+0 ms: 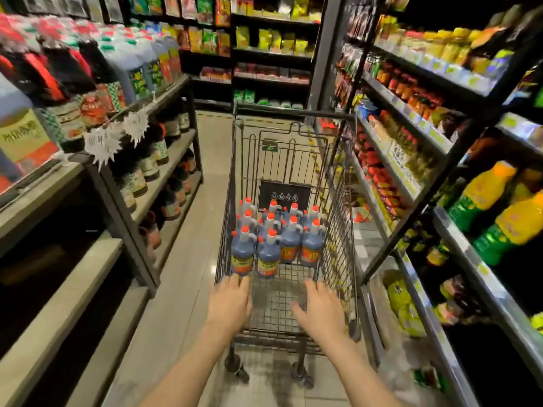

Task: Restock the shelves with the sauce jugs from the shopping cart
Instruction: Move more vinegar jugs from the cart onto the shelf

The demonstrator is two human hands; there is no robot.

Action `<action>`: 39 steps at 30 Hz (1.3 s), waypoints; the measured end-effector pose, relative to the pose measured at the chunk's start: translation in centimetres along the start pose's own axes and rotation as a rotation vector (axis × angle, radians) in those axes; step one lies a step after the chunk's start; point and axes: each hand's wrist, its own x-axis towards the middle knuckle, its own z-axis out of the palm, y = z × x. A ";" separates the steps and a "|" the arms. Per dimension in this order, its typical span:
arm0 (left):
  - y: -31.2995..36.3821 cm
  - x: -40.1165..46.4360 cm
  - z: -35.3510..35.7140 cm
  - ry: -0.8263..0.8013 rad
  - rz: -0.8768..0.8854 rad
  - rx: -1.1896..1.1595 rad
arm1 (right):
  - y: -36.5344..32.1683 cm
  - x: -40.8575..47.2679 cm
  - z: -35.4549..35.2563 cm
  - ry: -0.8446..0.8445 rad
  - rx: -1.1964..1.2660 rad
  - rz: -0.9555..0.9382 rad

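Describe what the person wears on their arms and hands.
Nothing shows on either: the left hand and right hand are bare, without gloves, rings or a watch. Both forearms are uncovered as far as the picture's lower edge, with no sleeve in view.

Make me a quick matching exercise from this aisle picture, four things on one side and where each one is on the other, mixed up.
Things:
1. sauce jugs
2. left hand
3. yellow-and-green bottles
4. bare grey shelves

Places:
A. on the right-hand rack
B. low on the left of the aisle
C. standing at the far end of the shopping cart
D. over the cart's near edge, beside the right hand

Pairs: 1-C, 2-D, 3-A, 4-B
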 end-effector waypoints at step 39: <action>-2.7 24.3 27.1 0.140 -0.783 -0.640 | 4.5 30.0 27.1 0.033 0.855 0.333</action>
